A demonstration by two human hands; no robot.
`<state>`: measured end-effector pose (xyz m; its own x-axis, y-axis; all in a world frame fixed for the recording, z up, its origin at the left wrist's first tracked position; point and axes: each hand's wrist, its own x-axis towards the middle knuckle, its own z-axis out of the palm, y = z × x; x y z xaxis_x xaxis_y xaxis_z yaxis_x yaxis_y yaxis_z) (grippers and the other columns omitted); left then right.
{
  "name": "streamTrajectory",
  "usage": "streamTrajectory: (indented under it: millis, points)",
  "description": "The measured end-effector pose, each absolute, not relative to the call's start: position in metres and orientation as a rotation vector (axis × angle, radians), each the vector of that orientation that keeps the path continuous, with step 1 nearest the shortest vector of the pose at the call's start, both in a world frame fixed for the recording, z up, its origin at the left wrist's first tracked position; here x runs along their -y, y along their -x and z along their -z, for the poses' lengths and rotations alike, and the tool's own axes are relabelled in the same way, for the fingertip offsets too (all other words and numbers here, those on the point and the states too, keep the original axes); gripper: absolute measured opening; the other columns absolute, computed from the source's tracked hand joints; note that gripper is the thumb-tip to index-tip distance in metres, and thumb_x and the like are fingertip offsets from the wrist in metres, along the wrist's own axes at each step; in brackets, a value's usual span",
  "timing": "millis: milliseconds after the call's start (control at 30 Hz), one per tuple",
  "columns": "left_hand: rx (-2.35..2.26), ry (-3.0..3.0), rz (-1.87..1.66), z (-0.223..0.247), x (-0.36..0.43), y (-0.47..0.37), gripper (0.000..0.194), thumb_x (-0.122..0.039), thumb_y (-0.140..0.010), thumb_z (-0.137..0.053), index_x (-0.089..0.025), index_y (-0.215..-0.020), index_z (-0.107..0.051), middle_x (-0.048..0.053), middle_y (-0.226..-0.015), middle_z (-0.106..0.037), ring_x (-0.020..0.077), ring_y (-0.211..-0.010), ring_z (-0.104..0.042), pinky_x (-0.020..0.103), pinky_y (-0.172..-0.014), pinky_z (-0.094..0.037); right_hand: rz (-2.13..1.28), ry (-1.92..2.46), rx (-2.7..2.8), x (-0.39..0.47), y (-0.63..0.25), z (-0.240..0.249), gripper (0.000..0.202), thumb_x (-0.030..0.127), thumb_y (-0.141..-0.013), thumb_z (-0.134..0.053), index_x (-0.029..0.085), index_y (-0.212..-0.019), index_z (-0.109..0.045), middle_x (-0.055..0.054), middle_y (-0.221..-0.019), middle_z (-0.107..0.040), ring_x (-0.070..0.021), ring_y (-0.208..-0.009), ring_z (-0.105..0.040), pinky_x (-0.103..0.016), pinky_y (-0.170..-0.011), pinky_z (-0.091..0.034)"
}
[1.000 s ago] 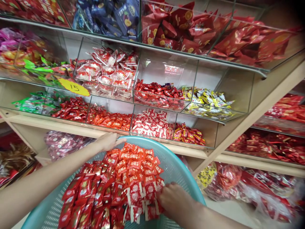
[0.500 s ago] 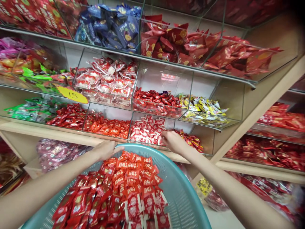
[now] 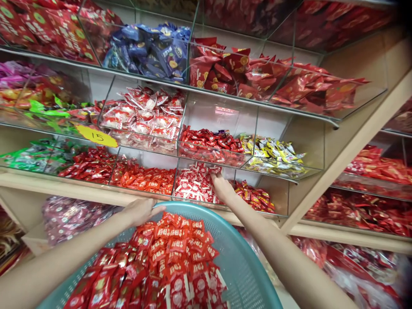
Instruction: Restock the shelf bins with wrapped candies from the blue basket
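A teal perforated basket (image 3: 254, 253) holds red wrapped candies (image 3: 174, 244), some with white-edged wrappers at its lower right. My left hand (image 3: 141, 211) grips the basket's far rim. Higher up and to the right, my right hand (image 3: 222, 186) reaches into a bin of small red-and-white candies (image 3: 195, 182) on the lower shelf. Its fingers are bent against the pile, and whatever they hold is too small to make out.
Clear-walled shelf bins hold orange-red candies (image 3: 148, 180), yellow-and-white candies (image 3: 277, 150), blue packets (image 3: 151, 47) and large red packets (image 3: 257, 71). A yellow price tag (image 3: 96, 136) reads 15. A wooden shelf edge (image 3: 74, 189) runs behind the basket.
My right hand has moved left and deeper into the red-and-white candies. My left hand stays on the rim. The view has shifted slightly, so the shelves appear lower.
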<state>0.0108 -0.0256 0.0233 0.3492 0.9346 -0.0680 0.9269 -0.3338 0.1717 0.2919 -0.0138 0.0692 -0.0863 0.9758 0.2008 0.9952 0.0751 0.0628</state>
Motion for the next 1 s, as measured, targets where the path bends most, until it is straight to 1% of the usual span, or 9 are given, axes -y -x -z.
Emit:
streamTrajectory:
  millis: [200, 367, 433, 533, 600, 733, 833, 900, 1000]
  points:
    - [-1.697, -2.449, -0.046, -0.021, 0.026, -0.009, 0.063, -0.064, -0.081, -0.022, -0.016, -0.094, -0.062, 0.019, -0.099, -0.069, 0.0344, -0.095, -0.063, 0.040, -0.079, -0.045, 0.305, 2.009, 2.236, 0.022, -0.298, -0.069, 0.024, 0.009, -0.088, -0.039, 0.015, -0.108, -0.052, -0.015, -0.108, -0.057, -0.0225, -0.093, -0.062, -0.028, -0.071, -0.043]
    - [-1.676, -2.454, -0.025, -0.027, 0.029, -0.011, 0.063, -0.064, -0.082, -0.022, -0.017, -0.095, -0.060, 0.017, -0.098, -0.069, 0.0315, -0.092, -0.064, 0.038, -0.080, -0.046, 0.306, 1.885, 2.176, 0.047, -0.300, -0.080, 0.016, 0.016, -0.089, -0.043, 0.017, -0.099, -0.055, -0.011, -0.105, -0.058, -0.0215, -0.088, -0.061, -0.029, -0.069, -0.042]
    - [-1.687, -2.442, -0.006, -0.029, 0.029, -0.011, 0.064, -0.065, -0.081, -0.023, -0.017, -0.099, -0.061, 0.017, -0.102, -0.068, 0.0318, -0.096, -0.063, 0.039, -0.081, -0.046, 0.107, 1.710, 2.104, 0.066, -0.297, -0.080, 0.010, 0.022, -0.088, -0.048, 0.017, -0.090, -0.057, -0.008, -0.095, -0.061, -0.0187, -0.081, -0.060, -0.027, -0.068, -0.041]
    - [-1.704, -2.430, 0.025, -0.030, 0.030, -0.013, 0.068, -0.067, -0.080, -0.021, -0.016, -0.102, -0.062, 0.017, -0.105, -0.068, 0.0317, -0.099, -0.062, 0.038, -0.082, -0.045, -0.565, 1.479, 1.985, 0.104, -0.288, -0.069, 0.013, 0.029, -0.082, -0.056, 0.017, -0.077, -0.057, 0.000, -0.070, -0.059, -0.0124, -0.060, -0.054, -0.023, -0.056, -0.039]
    - [-1.704, -2.445, 0.049, -0.031, 0.031, -0.014, 0.071, -0.067, -0.081, -0.017, -0.015, -0.101, -0.062, 0.018, -0.105, -0.068, 0.0318, -0.098, -0.062, 0.038, -0.082, -0.045, -0.925, 1.417, 1.929, 0.132, -0.281, -0.054, 0.012, 0.028, -0.075, -0.061, 0.017, -0.072, -0.056, 0.004, -0.061, -0.053, -0.0093, -0.052, -0.047, -0.021, -0.049, -0.035]
    - [-1.720, -2.484, 0.091, -0.033, 0.034, -0.017, 0.074, -0.064, -0.082, -0.011, -0.014, -0.095, -0.063, 0.019, -0.102, -0.068, 0.0329, -0.095, -0.063, 0.040, -0.080, -0.046, -1.076, 1.564, 2.008, 0.172, -0.273, -0.020, 0.018, 0.016, -0.060, -0.066, 0.018, -0.056, -0.048, 0.009, -0.051, -0.038, -0.0059, -0.049, -0.033, -0.020, -0.044, -0.024]
    - [-1.744, -2.495, 0.098, -0.035, 0.036, -0.018, 0.075, -0.064, -0.083, -0.009, -0.014, -0.093, -0.063, 0.020, -0.099, -0.069, 0.0329, -0.093, -0.064, 0.040, -0.078, -0.046, -1.069, 1.705, 2.065, 0.185, -0.270, -0.006, 0.024, 0.011, -0.053, -0.068, 0.017, -0.051, -0.045, 0.010, -0.049, -0.036, -0.0050, -0.048, -0.031, -0.019, -0.042, -0.021]
    - [-1.743, -2.493, 0.097, -0.036, 0.037, -0.018, 0.075, -0.064, -0.083, -0.009, -0.014, -0.093, -0.063, 0.019, -0.098, -0.069, 0.0325, -0.093, -0.064, 0.039, -0.078, -0.046, -1.130, 1.741, 2.053, 0.187, -0.268, -0.004, 0.022, 0.012, -0.052, -0.069, 0.017, -0.050, -0.047, 0.009, -0.047, -0.040, -0.0048, -0.046, -0.034, -0.018, -0.040, -0.021]
    - [-1.728, -2.497, 0.093, -0.035, 0.036, -0.017, 0.075, -0.065, -0.082, -0.008, -0.014, -0.094, -0.063, 0.019, -0.100, -0.068, 0.0325, -0.094, -0.064, 0.039, -0.079, -0.046, -1.379, 1.741, 1.986, 0.187, -0.265, -0.004, 0.016, 0.015, -0.059, -0.065, 0.017, -0.050, -0.052, 0.007, -0.045, -0.046, -0.0055, -0.041, -0.041, -0.016, -0.037, -0.026]
